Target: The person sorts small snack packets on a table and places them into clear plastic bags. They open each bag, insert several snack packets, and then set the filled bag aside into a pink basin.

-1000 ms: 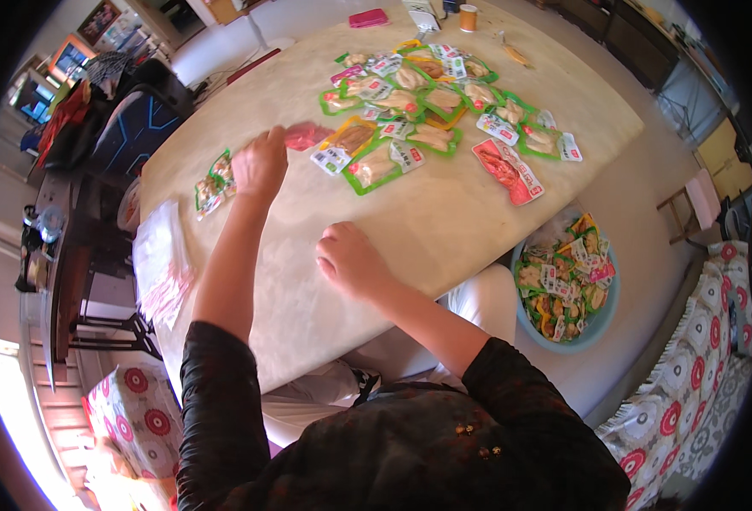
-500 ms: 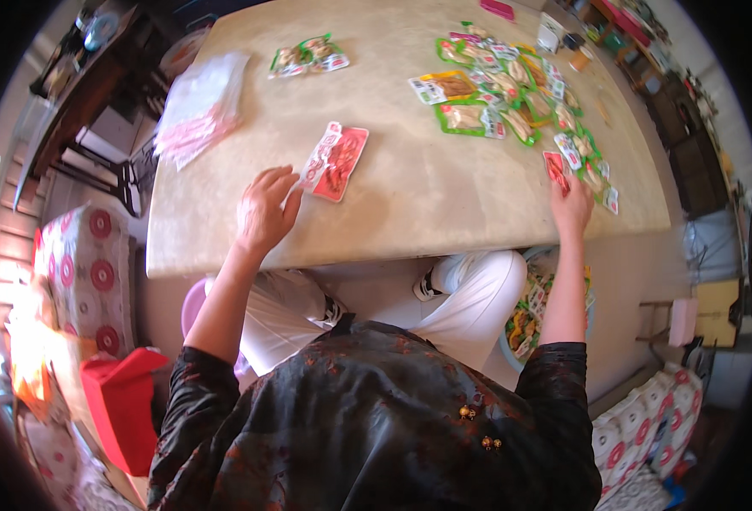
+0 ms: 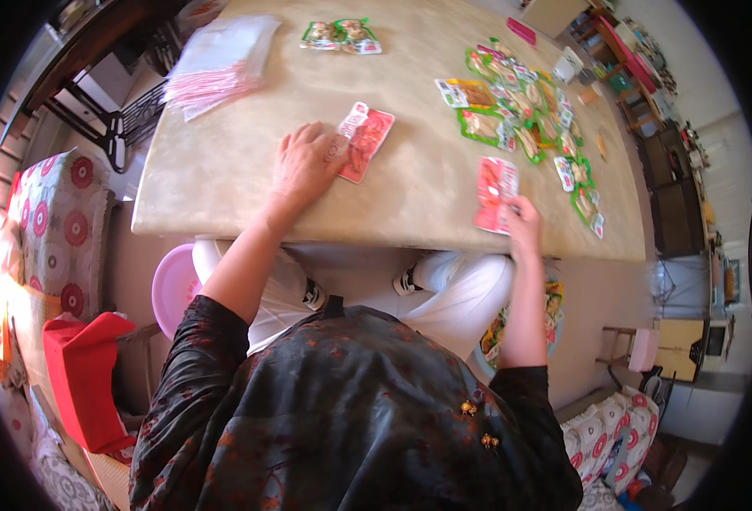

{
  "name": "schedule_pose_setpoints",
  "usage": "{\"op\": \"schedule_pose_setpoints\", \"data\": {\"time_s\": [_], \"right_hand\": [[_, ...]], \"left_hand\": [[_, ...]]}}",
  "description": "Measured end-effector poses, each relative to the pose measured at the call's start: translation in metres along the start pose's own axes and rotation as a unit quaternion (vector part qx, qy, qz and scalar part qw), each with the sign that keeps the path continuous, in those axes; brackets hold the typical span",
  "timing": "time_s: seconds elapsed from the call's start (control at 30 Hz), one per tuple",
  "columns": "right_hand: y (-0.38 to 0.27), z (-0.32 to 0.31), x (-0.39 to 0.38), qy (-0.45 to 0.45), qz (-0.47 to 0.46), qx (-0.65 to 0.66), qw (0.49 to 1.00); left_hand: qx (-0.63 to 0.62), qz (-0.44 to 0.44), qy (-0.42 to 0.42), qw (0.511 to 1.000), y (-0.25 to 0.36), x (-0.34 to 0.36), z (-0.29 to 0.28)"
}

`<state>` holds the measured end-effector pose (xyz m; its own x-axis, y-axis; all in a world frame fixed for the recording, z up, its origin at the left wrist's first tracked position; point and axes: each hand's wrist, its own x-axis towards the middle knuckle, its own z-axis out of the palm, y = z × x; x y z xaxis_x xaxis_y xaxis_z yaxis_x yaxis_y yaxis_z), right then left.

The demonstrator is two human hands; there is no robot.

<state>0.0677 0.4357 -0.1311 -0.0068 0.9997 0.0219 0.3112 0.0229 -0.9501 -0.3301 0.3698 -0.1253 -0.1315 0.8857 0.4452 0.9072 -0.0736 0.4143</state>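
Red snack packets (image 3: 369, 140) lie overlapping on the table in front of my left hand (image 3: 308, 170). That hand rests palm down with its fingers stretched out, and its fingertips reach over the packets' left edge. Further right, my right hand (image 3: 525, 226) pinches another red snack packet (image 3: 495, 187) by its lower right side, near the table's front edge. Beyond it spreads a loose pile of green and yellow snack packets (image 3: 521, 94). Two green-edged packets (image 3: 340, 36) lie side by side at the far middle.
A stack of clear plastic bags (image 3: 222, 55) lies at the table's (image 3: 410, 77) far left. A pink case (image 3: 521, 31) and a white cup (image 3: 567, 64) sit at the far right. Below the edge are a pink basin (image 3: 171, 289) and a tub of packets (image 3: 555, 319).
My right hand has brought the red packet leftward and nearer, away from the pile. My left hand has moved onto the edge of the red packets. The whole view has shifted slightly.
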Motion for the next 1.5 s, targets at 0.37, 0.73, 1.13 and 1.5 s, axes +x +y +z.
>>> {"op": "schedule_pose_setpoints", "data": {"time_s": [0.37, 0.73, 1.13, 1.5], "right_hand": [[-0.038, 0.133, -0.002, -0.090, -0.028, 0.053, 0.994], [-0.032, 0.150, -0.010, -0.034, -0.096, 0.031, 0.994], [-0.039, 0.134, -0.007, -0.076, -0.032, 0.146, 0.986], [-0.042, 0.135, -0.002, -0.073, -0.059, 0.125, 0.988]], "left_hand": [[0.024, -0.039, -0.031, 0.998, 0.009, -0.010, -0.006], [0.022, -0.008, 0.017, 1.000, 0.010, -0.016, -0.007], [-0.002, 0.012, 0.044, 0.999, 0.010, -0.016, -0.007], [-0.191, -0.154, 0.114, 0.963, -0.024, -0.016, 0.005]]}}
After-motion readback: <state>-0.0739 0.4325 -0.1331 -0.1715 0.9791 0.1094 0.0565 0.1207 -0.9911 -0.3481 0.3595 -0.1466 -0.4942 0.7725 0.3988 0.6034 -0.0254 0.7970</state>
